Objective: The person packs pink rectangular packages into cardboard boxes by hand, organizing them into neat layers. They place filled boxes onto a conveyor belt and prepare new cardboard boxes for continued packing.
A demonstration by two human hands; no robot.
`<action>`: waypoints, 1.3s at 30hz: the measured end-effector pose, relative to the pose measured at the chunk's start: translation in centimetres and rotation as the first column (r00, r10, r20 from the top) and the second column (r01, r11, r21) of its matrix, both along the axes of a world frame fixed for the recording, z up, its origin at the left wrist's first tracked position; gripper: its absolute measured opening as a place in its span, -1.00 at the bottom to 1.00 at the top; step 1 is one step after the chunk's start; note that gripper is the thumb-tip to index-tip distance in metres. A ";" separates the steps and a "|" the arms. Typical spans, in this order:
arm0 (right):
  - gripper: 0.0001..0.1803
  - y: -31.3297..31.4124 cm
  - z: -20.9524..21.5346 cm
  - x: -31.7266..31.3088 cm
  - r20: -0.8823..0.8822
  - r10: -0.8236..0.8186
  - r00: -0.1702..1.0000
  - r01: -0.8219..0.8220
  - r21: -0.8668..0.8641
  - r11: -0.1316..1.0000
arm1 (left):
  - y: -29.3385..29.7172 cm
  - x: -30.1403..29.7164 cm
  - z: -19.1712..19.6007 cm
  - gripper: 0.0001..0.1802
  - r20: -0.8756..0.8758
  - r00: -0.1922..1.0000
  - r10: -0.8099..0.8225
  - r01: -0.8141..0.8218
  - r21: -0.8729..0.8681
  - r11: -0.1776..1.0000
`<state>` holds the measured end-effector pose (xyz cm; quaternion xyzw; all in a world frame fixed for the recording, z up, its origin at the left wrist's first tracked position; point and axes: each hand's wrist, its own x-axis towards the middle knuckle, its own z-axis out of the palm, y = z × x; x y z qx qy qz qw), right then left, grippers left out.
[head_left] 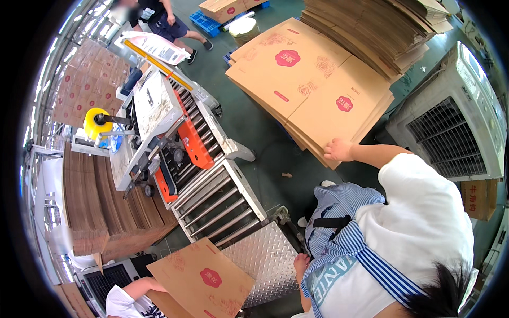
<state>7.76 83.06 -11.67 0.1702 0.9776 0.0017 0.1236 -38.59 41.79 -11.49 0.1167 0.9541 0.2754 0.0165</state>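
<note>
My right hand (pixel 340 150) lies on the near corner of a stack of flat brown cartons (pixel 297 79) with red printed emblems. Its fingers are spread on the top sheet and do not grip it. My left hand (pixel 301 262) hangs low by my striped apron (pixel 344 199), beside a diamond-plate metal surface (pixel 265 259). Its fingers are loosely curled, with nothing visible in them. Across that plate, a co-worker's arm (pixel 140 287) in a white sleeve reaches behind a brown carton (pixel 204 278); that hand is hidden by the cardboard.
A roller conveyor (pixel 220 204) leads to a carton-sealing machine (pixel 159 106) with orange side belts. An air cooler (pixel 450 116) stands at the right. Taller cardboard stacks (pixel 366 32) are at the back, more (pixel 111 206) at the left. Another person (pixel 167 24) walks at the far left.
</note>
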 end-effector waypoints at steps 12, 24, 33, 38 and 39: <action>-0.65 8.4 21.2 0.2 -0.863 -0.049 0.503 0.439 0.206 0.875 | 10.7 18.8 -5.0 -0.44 0.719 0.631 -0.290 0.085 0.307 0.948; -0.81 3.0 42.2 -1.9 -0.883 0.439 -0.168 -0.763 0.398 0.510 | 15.0 16.4 14.8 -0.60 -0.660 0.749 0.055 0.213 0.319 0.924; -0.55 -4.1 26.6 -27.2 -0.896 0.151 0.417 -0.333 0.004 0.943 | -11.6 20.3 18.1 -0.59 -0.796 0.601 0.070 -0.338 -0.174 0.925; -0.16 -19.8 16.8 -31.7 -0.478 0.717 0.507 -0.761 0.142 0.633 | -10.4 18.2 13.3 -0.49 -0.665 0.708 0.240 -0.523 -0.265 0.810; -0.15 -21.9 17.0 -32.7 -0.454 0.721 0.523 -0.760 0.135 0.636 | -10.8 18.4 13.3 -0.47 -0.678 0.691 0.252 -0.537 -0.248 0.806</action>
